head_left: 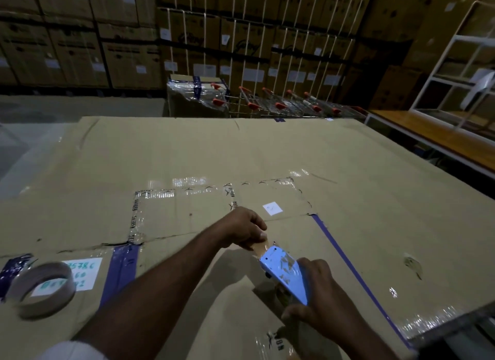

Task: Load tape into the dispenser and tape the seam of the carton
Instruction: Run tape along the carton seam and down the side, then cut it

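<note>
A light blue tape dispenser lies low over the flattened brown carton, and my right hand grips its handle end. A short strip of brown tape runs out of the dispenser's front. My left hand pinches the free end of that strip just above the cardboard, close to a seam line. A spare roll of brown tape lies flat at the near left.
Old clear and blue tape strips cross the cardboard. Behind it stand a row of shopping trolleys and stacked cartons. A wooden bench with a white frame is at the right.
</note>
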The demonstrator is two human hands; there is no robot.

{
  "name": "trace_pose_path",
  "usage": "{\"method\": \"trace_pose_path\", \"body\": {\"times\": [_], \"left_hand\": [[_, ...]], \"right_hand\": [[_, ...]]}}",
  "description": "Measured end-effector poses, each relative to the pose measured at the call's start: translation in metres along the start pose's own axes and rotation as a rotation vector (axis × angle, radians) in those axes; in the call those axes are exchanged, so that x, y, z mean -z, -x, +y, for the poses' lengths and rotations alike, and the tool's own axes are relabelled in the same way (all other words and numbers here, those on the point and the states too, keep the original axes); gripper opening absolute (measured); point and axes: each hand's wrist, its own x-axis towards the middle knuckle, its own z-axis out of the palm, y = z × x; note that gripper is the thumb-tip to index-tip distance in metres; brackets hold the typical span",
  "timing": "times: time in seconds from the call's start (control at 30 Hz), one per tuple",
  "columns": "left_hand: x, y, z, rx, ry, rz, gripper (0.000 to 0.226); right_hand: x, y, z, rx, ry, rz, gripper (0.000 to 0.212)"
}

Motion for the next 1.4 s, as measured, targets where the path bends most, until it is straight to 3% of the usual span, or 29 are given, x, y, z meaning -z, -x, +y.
{"method": "trace_pose_path", "body": {"times": [0.3, 0.43, 0.53, 1.03, 1.4], "left_hand": [[-0.038, 0.008, -0.001, -0.071, -0.18, -0.09, 0.019], [-0.057, 0.015, -0.002, -0.165, -0.315, -0.049, 0.02], [-0.069, 0.02, -0.006, -0.204, -0.389, -0.007, 0.019], [-0.145, 0.11, -0.041, -0.106, -0.552, 0.048, 0.025], [-0.159, 0.18, -0.073, -0.099, -0.647, 0.307, 0.036]], "right_hand": [[-0.011, 0.05, -0.011, -0.12, 0.071, -0.035, 0.097], [-0.013, 0.065, -0.012, -0.159, 0.079, -0.03, 0.104], [-0.018, 0.077, -0.011, -0.174, 0.005, -0.004, 0.093], [-0.056, 0.173, 0.036, -0.051, -0.178, 0.005, 0.073], [-0.107, 0.229, 0.016, -0.016, -0.272, 0.026, 0.059]]}}
